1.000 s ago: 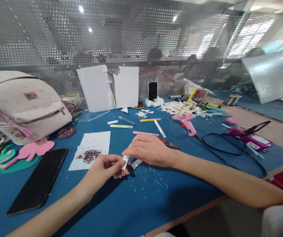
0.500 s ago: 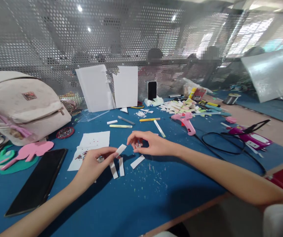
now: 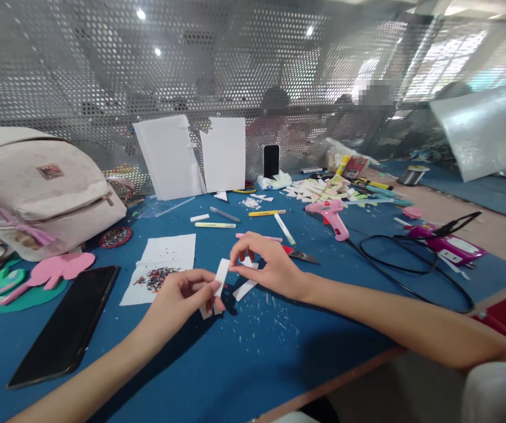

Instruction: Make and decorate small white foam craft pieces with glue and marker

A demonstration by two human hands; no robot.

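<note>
My left hand (image 3: 186,296) is closed on a narrow white paper strip (image 3: 221,275), held between thumb and fingers and tilted steeply upward. My right hand (image 3: 272,267) pinches at the strip's upper right edge, thumb and forefinger meeting there. Under my left fingers lie more white strips (image 3: 205,313), mostly covered. Another white strip (image 3: 244,289) lies on the table just below my right hand, and a white piece beneath that hand is partly hidden. Left of my left hand, a white sheet (image 3: 168,247) bears a heap of tiny multicoloured bits (image 3: 158,278).
Behind the hands lie markers (image 3: 215,225) and a red-handled blade (image 3: 303,256). A pink glue gun (image 3: 329,217) with a black cord rests at right, near a purple power strip (image 3: 449,245). At left are a dark tablet (image 3: 65,326) and a pale backpack (image 3: 45,188). Scraps (image 3: 323,191) lie behind.
The strip in my left hand has turned more upright. My right hand has moved down to its edge, fingertips now together. The colourful heap and the red-handled blade show more.
</note>
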